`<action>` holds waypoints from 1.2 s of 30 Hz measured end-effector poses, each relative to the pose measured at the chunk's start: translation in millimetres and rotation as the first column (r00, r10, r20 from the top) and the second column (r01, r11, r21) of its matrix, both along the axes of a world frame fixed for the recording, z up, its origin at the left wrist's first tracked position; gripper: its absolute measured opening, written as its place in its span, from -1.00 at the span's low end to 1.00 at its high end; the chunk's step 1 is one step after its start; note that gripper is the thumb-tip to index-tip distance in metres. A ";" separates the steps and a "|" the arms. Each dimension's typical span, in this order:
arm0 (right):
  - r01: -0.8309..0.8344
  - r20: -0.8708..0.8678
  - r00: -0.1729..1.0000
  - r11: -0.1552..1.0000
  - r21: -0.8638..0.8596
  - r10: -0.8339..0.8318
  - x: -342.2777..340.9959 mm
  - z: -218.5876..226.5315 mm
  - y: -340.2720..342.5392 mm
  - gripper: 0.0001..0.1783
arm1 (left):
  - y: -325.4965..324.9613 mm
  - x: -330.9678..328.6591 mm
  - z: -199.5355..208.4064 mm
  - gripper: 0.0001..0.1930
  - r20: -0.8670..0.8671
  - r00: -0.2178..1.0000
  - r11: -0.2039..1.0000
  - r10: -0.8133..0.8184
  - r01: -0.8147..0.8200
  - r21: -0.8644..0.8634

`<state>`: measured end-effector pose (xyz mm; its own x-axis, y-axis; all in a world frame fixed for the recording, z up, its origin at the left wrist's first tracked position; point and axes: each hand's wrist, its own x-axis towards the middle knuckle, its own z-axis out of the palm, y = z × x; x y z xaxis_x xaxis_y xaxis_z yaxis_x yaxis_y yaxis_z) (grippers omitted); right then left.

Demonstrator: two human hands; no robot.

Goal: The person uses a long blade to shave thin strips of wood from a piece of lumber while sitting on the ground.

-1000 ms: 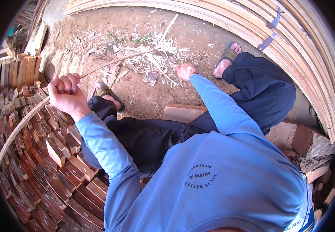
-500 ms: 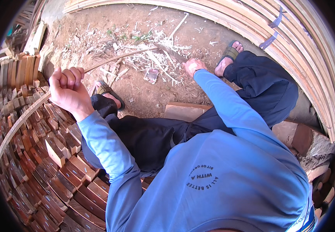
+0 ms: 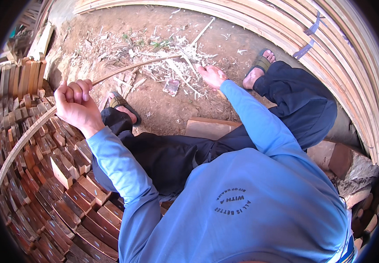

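Observation:
My left hand (image 3: 76,103) is closed round a long, thin strip of wood or bamboo (image 3: 130,67). The strip bows from the lower left, past my fist, out over the ground to the centre. Close to its far end, my right hand (image 3: 212,77) is wrapped round a knife. Its narrow blade (image 3: 190,59) lies at the strip's tip, seen nearly edge-on, and a bit of light handle (image 3: 221,94) shows below the hand. Whether blade and strip touch, I cannot tell. Pale shavings (image 3: 183,74) litter the dirt beneath.
Stacked brown wooden blocks (image 3: 84,197) fill the left side. Long pale boards (image 3: 347,52) bound with dark tape curve along the top and right. A block (image 3: 209,128) lies between my legs, and my sandalled feet flank the shavings.
My right hand has shifted slightly left, and the blade has turned from showing its broad face to nearly edge-on. My left hand and the strip have barely moved.

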<state>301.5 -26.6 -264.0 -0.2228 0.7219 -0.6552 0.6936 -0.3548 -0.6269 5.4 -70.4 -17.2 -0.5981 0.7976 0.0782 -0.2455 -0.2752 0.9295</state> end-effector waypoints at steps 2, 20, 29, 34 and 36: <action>0.027 -0.099 0.995 1.000 0.000 -0.027 -8.0 24.4 -3.1 -0.26 | -0.6 -1.5 0.0 -0.55 -0.005 1.000 1.000 0.002 -0.002 0.005; -0.179 0.013 0.983 0.960 0.217 0.181 -45.6 37.1 -40.8 -0.31 | 6.6 -8.3 -2.4 -0.53 -0.012 0.989 0.988 0.151 -0.150 0.031; -0.161 0.060 0.986 0.975 0.154 0.153 -39.5 3.0 -43.3 -0.32 | 5.1 -8.8 -6.2 -0.54 -0.004 0.993 0.992 0.120 -0.120 0.047; -0.154 -0.087 0.977 0.928 0.341 0.194 -45.1 16.3 -41.9 -0.40 | 11.1 -2.6 -4.0 -0.54 -0.014 0.992 0.991 0.124 -0.123 0.053; -0.150 -0.046 0.984 0.943 0.296 0.171 -46.3 21.0 -48.0 -0.33 | 6.4 -3.1 -1.7 -0.54 -0.013 0.993 0.992 0.117 -0.116 0.049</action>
